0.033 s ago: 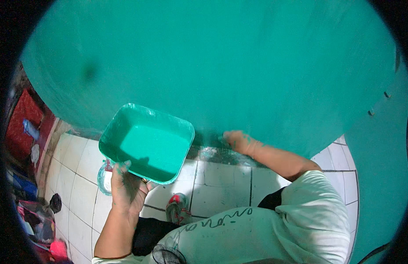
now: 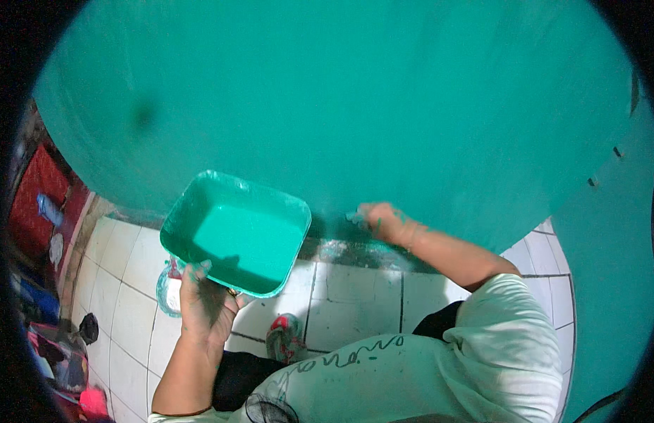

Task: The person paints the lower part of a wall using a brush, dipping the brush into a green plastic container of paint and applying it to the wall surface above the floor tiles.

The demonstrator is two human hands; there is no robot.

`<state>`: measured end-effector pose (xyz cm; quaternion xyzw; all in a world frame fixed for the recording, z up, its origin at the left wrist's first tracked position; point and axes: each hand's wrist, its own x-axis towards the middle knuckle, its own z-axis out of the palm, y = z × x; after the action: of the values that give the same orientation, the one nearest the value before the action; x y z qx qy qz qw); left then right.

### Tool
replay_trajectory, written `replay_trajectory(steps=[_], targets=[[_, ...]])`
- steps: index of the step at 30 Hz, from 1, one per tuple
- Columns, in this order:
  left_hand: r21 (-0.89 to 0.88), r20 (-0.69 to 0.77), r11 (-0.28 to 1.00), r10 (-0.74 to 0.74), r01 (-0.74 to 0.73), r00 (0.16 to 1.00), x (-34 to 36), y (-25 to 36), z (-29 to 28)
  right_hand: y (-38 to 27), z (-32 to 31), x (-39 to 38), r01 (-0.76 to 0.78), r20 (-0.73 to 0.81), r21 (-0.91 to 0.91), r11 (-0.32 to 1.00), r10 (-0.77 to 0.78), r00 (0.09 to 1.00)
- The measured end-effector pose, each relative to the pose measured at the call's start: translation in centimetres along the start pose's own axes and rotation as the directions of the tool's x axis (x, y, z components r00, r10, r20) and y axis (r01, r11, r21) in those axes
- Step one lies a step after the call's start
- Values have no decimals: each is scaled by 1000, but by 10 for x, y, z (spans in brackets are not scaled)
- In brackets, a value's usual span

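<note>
My left hand [image 2: 208,299] grips the near-left corner of a rectangular tub [image 2: 193,236], its thumb over the rim and the other fingers underneath. Green paint [image 2: 253,236] lies in the tub, with a dark shadow near its front side. To the right, low against the green wall [image 2: 383,106], my right hand [image 2: 387,222] is closed, with green smears on its skin. A small pale thing pokes out past its fingertips; its kind is too blurred to name, and the fingers cover the rest.
White floor tiles [image 2: 355,296] run along the wall's foot, beyond a paint-stained base strip [image 2: 341,250]. A round container [image 2: 169,292] stands on the floor behind the tub. A black lump [image 2: 89,328], bags [image 2: 59,352] and a red surface [image 2: 41,187] are at left.
My right hand has risen slightly along the wall, and more of the pale thing shows at its fingertips. The tub in my left hand has hardly shifted.
</note>
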<state>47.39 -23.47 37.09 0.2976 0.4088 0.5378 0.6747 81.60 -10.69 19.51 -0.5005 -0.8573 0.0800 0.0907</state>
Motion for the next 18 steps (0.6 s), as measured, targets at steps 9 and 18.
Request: replay_trajectory(steps=[9,18], targets=[[-123,10,991,-61,62,998,13,-13,-11,-85,-356,-22,109,-591,-781,615,-784,192],[-130,82,991,24,-13,996,-3,-7,-12,-59,-154,0,285,-243,-562,777,-484,841]])
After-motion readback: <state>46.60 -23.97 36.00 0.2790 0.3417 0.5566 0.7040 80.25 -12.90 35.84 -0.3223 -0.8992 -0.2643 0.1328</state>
